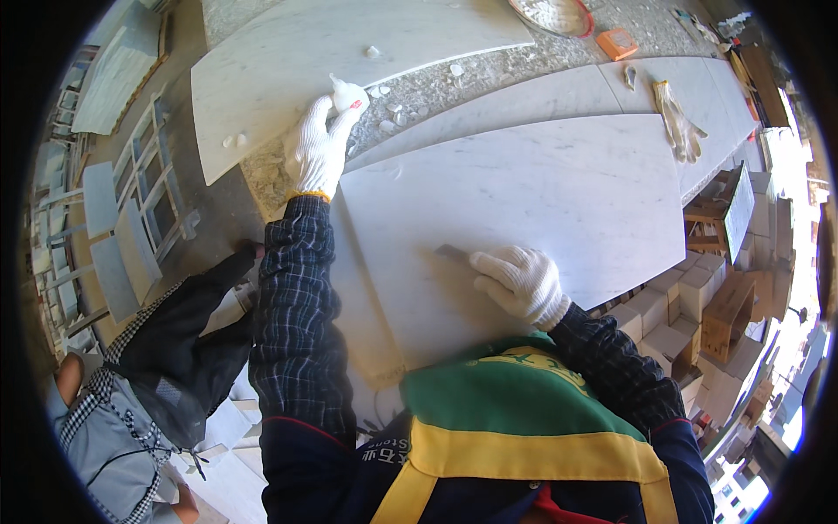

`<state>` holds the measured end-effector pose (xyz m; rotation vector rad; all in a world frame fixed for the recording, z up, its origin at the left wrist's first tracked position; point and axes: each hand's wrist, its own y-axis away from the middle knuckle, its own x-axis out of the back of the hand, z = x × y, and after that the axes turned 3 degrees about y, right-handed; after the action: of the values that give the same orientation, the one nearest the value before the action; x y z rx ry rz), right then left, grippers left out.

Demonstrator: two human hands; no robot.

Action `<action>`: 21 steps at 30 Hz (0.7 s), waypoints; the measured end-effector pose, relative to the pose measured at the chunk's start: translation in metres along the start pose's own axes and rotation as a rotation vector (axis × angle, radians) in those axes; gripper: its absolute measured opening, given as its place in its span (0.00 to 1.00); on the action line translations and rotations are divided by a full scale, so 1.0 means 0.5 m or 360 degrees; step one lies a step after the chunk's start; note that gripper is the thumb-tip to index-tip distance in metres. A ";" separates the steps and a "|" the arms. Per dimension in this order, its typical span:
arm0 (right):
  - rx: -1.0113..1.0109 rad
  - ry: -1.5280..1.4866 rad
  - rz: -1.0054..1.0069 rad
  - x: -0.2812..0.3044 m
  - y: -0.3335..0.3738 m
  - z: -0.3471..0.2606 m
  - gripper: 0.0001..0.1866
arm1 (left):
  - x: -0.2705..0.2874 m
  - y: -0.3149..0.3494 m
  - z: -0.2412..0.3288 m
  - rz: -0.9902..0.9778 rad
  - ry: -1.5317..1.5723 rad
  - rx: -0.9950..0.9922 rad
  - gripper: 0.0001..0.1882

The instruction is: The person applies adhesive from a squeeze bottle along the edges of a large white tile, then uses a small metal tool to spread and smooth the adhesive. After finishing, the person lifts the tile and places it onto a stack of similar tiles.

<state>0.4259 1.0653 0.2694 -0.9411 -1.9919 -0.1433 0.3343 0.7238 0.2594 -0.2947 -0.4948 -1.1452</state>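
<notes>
My left hand (319,150), in a white knit glove, is reached out to the far left. Its thumb and fingers close on a small white bottle (351,94) with a narrow tip and a red mark, above the stone-chip-strewn bench. Nearer me, my gloved right hand (521,281) pinches a thin dark scraper blade (452,254) low over a large white marble slab (532,188) with grey veins. The blade's far end points left; whether it touches the slab I cannot tell.
A curved white slab (288,74) lies beyond my left hand. At the back right are a spare glove (676,122), an orange box (616,44) and a red-rimmed bowl (559,16). Another person (148,393) is at the lower left. Cartons (650,310) stand right of the bench.
</notes>
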 end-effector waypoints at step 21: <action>-0.0154 -0.0169 0.0250 -0.005 0.007 0.005 0.18 | -0.002 0.162 0.016 0.0259 -0.0377 -0.0560 0.32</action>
<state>0.4274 1.0676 0.2653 -1.1850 -2.0125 -0.1047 0.4068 0.7598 0.2677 -0.7694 -0.4647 -1.0396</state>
